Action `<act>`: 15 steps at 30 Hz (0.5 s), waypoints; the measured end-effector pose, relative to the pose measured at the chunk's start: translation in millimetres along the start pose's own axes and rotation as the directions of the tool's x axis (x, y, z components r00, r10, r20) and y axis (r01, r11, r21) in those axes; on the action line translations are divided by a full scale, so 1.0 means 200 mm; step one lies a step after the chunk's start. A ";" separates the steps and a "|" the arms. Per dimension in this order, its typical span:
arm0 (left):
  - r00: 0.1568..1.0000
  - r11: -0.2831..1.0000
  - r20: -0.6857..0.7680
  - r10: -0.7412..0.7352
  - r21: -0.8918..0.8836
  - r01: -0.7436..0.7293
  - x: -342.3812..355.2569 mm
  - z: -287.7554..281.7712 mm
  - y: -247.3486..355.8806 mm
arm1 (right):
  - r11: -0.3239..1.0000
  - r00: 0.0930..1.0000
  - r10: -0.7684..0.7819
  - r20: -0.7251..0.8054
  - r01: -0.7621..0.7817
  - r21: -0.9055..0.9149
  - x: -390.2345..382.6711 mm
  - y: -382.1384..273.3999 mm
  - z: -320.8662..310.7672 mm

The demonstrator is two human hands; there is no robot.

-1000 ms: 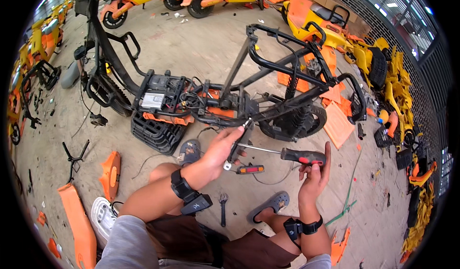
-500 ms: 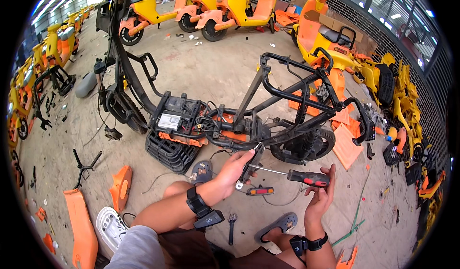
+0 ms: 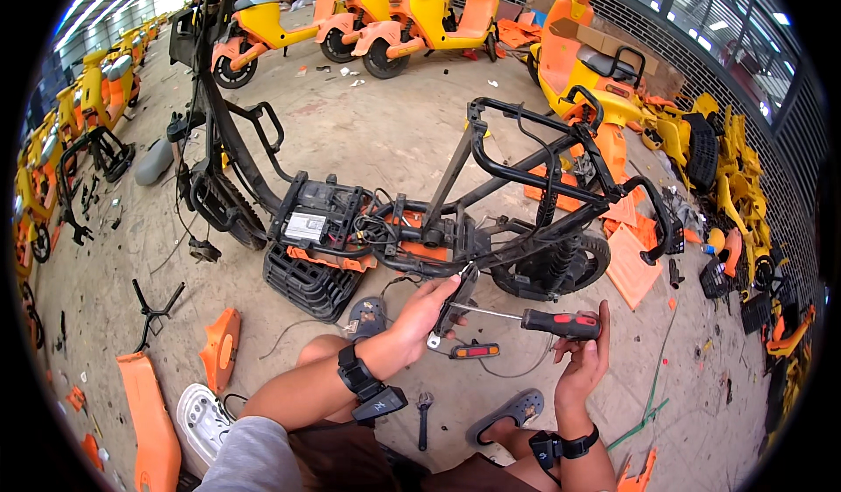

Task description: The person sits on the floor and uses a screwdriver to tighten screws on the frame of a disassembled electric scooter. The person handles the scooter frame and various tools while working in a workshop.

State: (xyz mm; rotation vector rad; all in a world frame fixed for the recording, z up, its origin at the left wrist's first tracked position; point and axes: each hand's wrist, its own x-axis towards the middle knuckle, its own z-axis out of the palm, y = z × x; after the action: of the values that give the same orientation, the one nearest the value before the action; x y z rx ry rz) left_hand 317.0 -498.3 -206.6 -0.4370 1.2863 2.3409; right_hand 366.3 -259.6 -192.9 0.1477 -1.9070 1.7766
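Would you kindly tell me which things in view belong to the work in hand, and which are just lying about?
In the work:
screwdriver, in the right hand
dark part, in the left hand
black scooter frame

Apparently lying about:
long orange panel
smaller orange panel
green strap
wrench, though possibly a tool for this work

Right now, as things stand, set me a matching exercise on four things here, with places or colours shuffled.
1. screwdriver
2. wrench
3. silver box
4. small lamp

A. set in the black scooter frame
B. red and orange
C. at the right hand
D. on the floor, lowest of the four in the picture

Pairs: 1-C, 2-D, 3-A, 4-B.
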 end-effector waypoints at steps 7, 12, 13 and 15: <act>1.000 1.000 0.001 0.004 -0.014 -0.004 0.00 0.00 0.00 | 0.999 0.999 0.014 0.036 -0.012 -0.044 0.00 -0.01 -0.01; 1.000 1.000 -0.003 0.014 -0.007 -0.014 0.01 -0.01 -0.02 | 0.997 0.999 0.010 -0.031 -0.012 -0.077 -0.01 -0.03 0.01; 1.000 1.000 0.001 0.019 -0.008 -0.019 0.01 -0.01 -0.02 | 0.996 1.000 0.011 -0.015 -0.012 -0.094 -0.01 -0.01 -0.01; 1.000 1.000 0.001 0.016 -0.009 -0.016 0.01 -0.01 -0.02 | 0.997 1.000 0.019 -0.002 -0.019 -0.072 0.00 -0.01 -0.02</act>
State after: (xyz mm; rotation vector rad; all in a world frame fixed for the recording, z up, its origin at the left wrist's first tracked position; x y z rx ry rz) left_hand 316.7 -498.4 -211.8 -0.4294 1.2839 2.3606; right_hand 368.4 -256.6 -192.3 0.1030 -1.9742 1.7171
